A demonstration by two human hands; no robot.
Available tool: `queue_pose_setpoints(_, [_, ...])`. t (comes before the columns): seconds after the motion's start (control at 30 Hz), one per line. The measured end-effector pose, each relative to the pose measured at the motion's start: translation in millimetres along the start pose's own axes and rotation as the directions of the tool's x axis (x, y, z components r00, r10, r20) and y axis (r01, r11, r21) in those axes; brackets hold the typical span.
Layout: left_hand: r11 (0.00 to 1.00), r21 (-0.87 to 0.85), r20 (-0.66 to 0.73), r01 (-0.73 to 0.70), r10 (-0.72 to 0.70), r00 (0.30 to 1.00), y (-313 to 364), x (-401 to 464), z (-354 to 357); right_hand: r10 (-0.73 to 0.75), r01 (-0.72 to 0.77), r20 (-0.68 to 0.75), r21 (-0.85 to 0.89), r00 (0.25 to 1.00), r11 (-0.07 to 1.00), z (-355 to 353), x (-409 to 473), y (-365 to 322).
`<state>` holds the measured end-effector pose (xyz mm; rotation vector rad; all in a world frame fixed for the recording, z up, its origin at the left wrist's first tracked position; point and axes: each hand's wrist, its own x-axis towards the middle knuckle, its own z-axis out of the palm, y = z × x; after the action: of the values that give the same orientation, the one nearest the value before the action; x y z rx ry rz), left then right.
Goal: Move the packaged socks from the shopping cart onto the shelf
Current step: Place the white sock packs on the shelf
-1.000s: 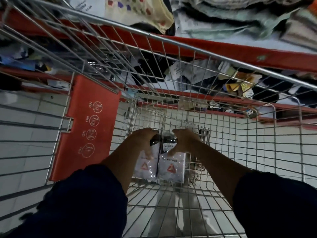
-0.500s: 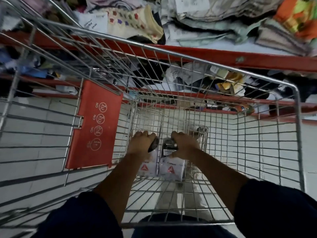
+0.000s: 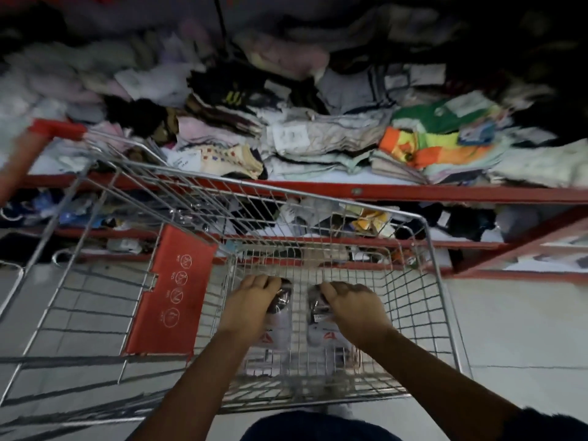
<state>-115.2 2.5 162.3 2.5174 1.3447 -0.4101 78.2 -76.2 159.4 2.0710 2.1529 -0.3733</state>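
Two clear-plastic sock packs with red triangle logos are gripped inside a silver wire shopping cart (image 3: 423, 281): the left pack (image 3: 280, 316) is clasped at its dark top by the left hand (image 3: 251, 300), the right pack (image 3: 319, 323) by the right hand (image 3: 353, 307). A red-edged metal shelf (image 3: 413, 192), heaped with folded textiles, is seen just beyond the cart.

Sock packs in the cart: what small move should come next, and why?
Probably lift both straight up past the cart rim. The left hand and right hand each grip a sock pack low in the basket; the shelf lies ahead.
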Motion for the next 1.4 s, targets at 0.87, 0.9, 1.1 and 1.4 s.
queue_pose_setpoints(0.87, [0.917, 0.398, -0.855, -0.032, 0.383, 0.349, 60.0, -0.6, -387.8, -0.242, -0.198, -0.78, -0.421, 0.577, 0.885, -390.5, -0.8, 84.0])
queue_pose_setpoints(0.9, [0.912, 0.411, -0.862, -0.014, 0.394, 0.319, 59.6, 4.3, -401.2, -0.253, -0.205, -0.793, -0.424, 0.554, 0.882, -404.4, 3.0, 85.8])
queue_pose_setpoints(1.1, [0.892, 0.431, -0.89, 0.136, 0.396, 0.226, 43.8, 55.2, -457.6, -0.282, -0.223, -0.848, -0.412, 0.448, 0.883, -463.0, 50.1, 100.3])
queue_pose_setpoints(1.4, [0.927, 0.34, -0.866, 0.157, 0.244, 0.436, 20.7, 128.2, -468.8, -0.292, -0.116, -0.81, -0.4, 0.508, 0.909, -469.3, 133.0, 106.5])
